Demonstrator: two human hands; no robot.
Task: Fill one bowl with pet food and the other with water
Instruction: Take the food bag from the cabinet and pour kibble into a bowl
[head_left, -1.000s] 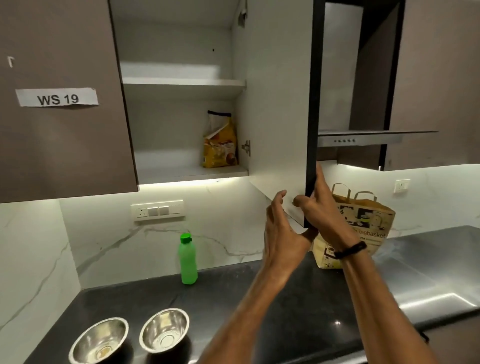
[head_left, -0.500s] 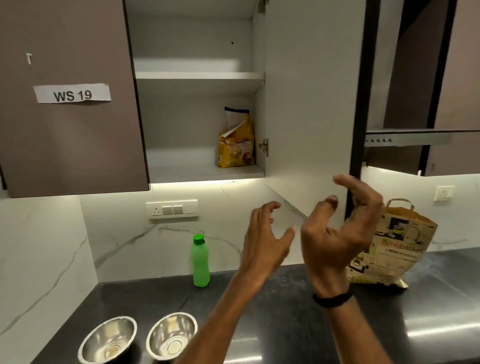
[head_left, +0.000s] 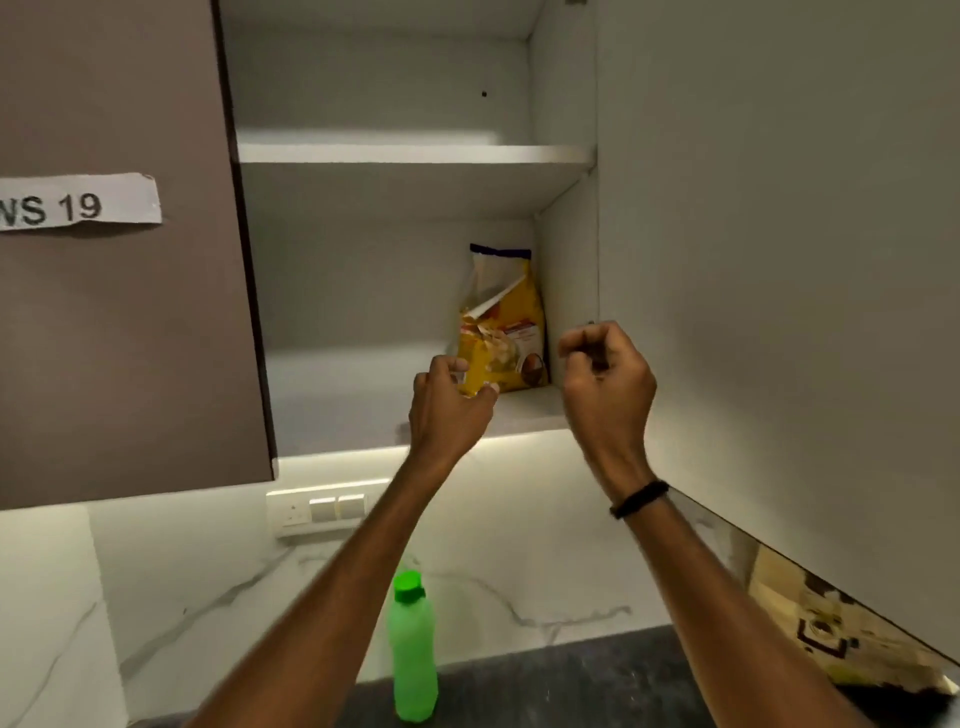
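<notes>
A yellow pet food bag (head_left: 506, 332) with a torn, folded top stands on the lower shelf (head_left: 363, 410) of the open wall cabinet, at its right end. My left hand (head_left: 451, 402) is raised to the bag's lower left corner, and its fingers and thumb curl round that corner. Just right of the bag, in front of the cabinet's side wall, my right hand (head_left: 605, 376) has its fingers curled in and holds nothing. A green water bottle (head_left: 413, 649) with its cap on stands on the dark counter below. Neither bowl is in view.
The open cabinet door (head_left: 779, 260) fills the right side, close beside my right hand. A printed paper bag (head_left: 836, 644) sits on the counter under the door. A switch panel (head_left: 322, 506) is on the marble wall. The upper shelf (head_left: 410, 156) is bare.
Both hands left the door edge and rose to the lower shelf. My left hand reached the bag's corner and my right hand's fingers curled in. The view moved closer and up, so the bowls dropped out.
</notes>
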